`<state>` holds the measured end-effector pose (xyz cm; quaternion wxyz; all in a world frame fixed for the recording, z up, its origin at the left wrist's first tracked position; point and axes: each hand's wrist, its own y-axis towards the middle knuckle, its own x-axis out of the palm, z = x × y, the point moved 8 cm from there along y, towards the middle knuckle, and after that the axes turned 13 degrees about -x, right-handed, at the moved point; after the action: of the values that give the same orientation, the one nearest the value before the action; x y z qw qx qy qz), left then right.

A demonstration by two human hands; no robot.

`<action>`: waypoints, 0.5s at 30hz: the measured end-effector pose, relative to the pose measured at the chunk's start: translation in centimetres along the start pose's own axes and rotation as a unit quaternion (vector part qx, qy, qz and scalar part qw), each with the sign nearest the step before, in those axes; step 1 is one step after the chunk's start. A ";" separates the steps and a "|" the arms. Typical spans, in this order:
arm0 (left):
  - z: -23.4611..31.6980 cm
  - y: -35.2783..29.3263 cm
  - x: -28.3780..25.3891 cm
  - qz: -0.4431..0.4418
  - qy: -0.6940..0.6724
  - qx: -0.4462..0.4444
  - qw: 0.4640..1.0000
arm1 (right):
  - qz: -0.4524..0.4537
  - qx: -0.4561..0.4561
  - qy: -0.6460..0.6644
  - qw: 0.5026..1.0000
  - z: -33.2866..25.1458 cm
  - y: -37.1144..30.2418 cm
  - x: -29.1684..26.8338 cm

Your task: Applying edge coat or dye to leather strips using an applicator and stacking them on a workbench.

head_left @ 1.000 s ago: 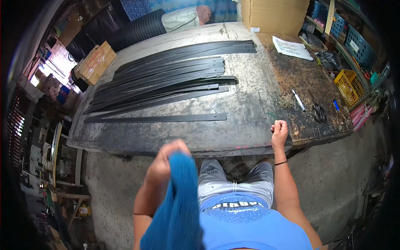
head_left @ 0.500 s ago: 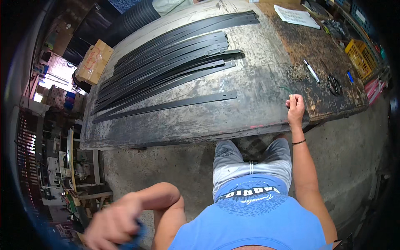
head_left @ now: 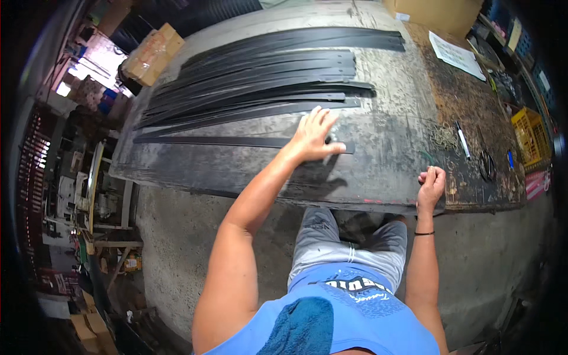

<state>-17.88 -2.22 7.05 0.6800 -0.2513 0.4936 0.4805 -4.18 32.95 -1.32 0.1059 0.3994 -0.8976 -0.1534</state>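
Note:
My left hand [head_left: 316, 137] is open, its fingers spread, over the near end of a single black flat strip [head_left: 219, 141]. I cannot tell whether it touches the strip. Beyond it lies a stack of long black strips [head_left: 254, 80], some with holes at their ends. My right hand [head_left: 432, 184] is closed at the table's front edge. A thin green strand [head_left: 427, 157] shows just past its fingers; whether they hold it is unclear. A blue cloth [head_left: 299, 328] hangs over the front of my shirt.
On the worktable [head_left: 378, 177], at right, are a tangle of thin ties [head_left: 445, 137], a white pen [head_left: 462, 140], black scissors [head_left: 487, 166] and a blue marker [head_left: 510, 159]. Paper [head_left: 456, 54] lies farther back. A yellow crate [head_left: 528, 137] stands beyond; a taped box [head_left: 154, 54] is at far left.
My left hand has swung from the lower left up over the table and let go of the blue cloth, which now lies on my shirt. The right hand stays closed near the table edge.

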 end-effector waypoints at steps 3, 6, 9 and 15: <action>2.1 -4.8 5.2 -0.136 0.161 0.033 0.977 | -0.017 -0.009 0.024 1.000 -1.1 0.0 1.6; -0.2 -3.9 3.6 -0.026 0.136 -0.061 0.989 | -0.016 -0.027 0.014 0.999 -2.3 0.2 3.8; 3.6 -4.0 4.8 -0.035 0.149 0.012 0.988 | -0.011 -0.015 0.009 1.000 -1.8 0.7 2.9; 14.8 -14.4 6.0 -0.330 -0.208 0.316 0.865 | -0.005 -0.011 -0.005 1.000 -1.5 0.2 2.2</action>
<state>1.81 6.39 5.39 0.9288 -0.0658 0.3539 0.0874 -5.27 31.10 0.33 0.1047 0.4019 -0.8944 -0.1657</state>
